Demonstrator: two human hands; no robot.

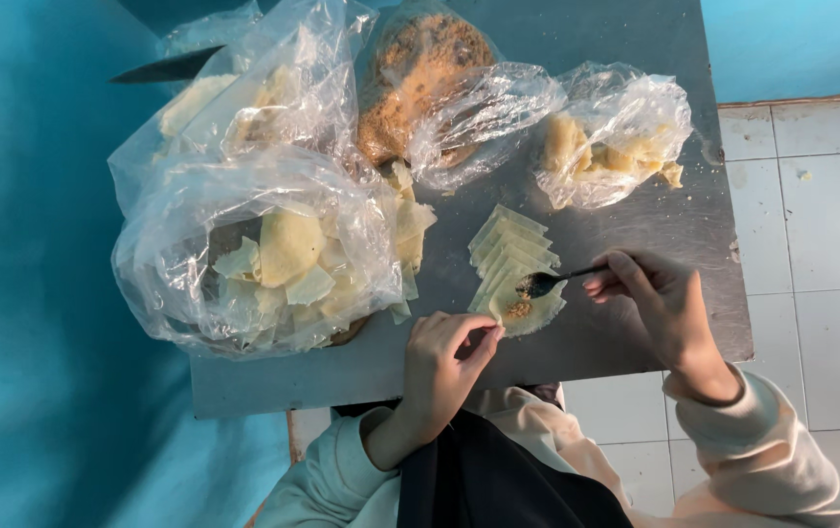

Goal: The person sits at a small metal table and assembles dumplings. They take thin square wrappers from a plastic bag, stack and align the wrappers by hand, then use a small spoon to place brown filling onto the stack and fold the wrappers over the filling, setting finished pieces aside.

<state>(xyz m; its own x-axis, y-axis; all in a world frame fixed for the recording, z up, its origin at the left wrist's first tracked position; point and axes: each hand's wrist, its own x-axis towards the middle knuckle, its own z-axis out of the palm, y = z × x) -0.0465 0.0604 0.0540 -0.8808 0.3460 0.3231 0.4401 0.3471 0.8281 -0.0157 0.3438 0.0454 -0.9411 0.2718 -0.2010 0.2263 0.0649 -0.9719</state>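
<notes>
Steel-grey and scuffed, the table (pixel 635 235) fills most of my view from the head camera, with blue wall to one side and pale floor tiles (pixel 821 244) to the other. My right hand (pixel 660 303) is closed around the handle of a dark spoon (pixel 552 282), fingers pinched together on it, the bowl of the spoon resting over the nearest wrapper (pixel 528 311). That wrapper is a thin, pale yellow sheet lying flat on the table near its front edge, with a small dab of brown filling (pixel 518 309) sitting on it just below the spoon. My left hand (pixel 444 367) has its fingertips drawn together on the wrapper's near left edge, pressing or pinching it; I cannot tell which. Behind it, a fanned row of wrappers (pixel 508 244) overlaps toward the back of the table. To the left sits a big clear plastic bag of wrapper pieces (pixel 273 259), with a second bag (pixel 244 98) behind it. At the back, a bag of brown crumbly filling (pixel 420 73) stands beside a smaller bag of pale dough scraps (pixel 606 147). A dark knife blade (pixel 166 68) pokes out at the far left corner.
</notes>
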